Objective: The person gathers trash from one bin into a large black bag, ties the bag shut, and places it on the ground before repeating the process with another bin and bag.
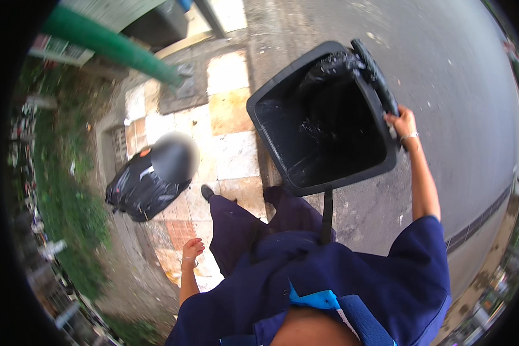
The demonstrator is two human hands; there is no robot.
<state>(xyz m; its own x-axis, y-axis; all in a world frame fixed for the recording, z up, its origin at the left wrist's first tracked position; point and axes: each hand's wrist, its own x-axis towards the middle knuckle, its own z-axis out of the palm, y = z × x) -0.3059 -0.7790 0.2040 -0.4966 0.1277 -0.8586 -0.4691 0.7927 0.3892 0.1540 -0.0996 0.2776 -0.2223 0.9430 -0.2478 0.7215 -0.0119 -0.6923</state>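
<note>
A black plastic wheelie bin (281, 173) stands before me at the kerb, its mouth facing up towards me. My right hand (401, 123) grips the bar or lid edge along its right side. Black plastic film, perhaps a liner, is bunched at the far corner (333, 65). Deep inside, the bin is too dark to make out. My left hand (193, 249) hangs beside my left leg over the paving, holding nothing, its fingers loosely bent and apart. Ahead of it on the pavement lies a full black rubbish bag (145, 188), partly covered by a blurred patch.
A green metal pole (112, 47) rises at the upper left, near a dark grey container (158, 24). Stone paving (235, 155) lies under my left foot. Grey asphalt (462, 108) stretches to the right past the kerb. Soil and grass (75, 194) border the left.
</note>
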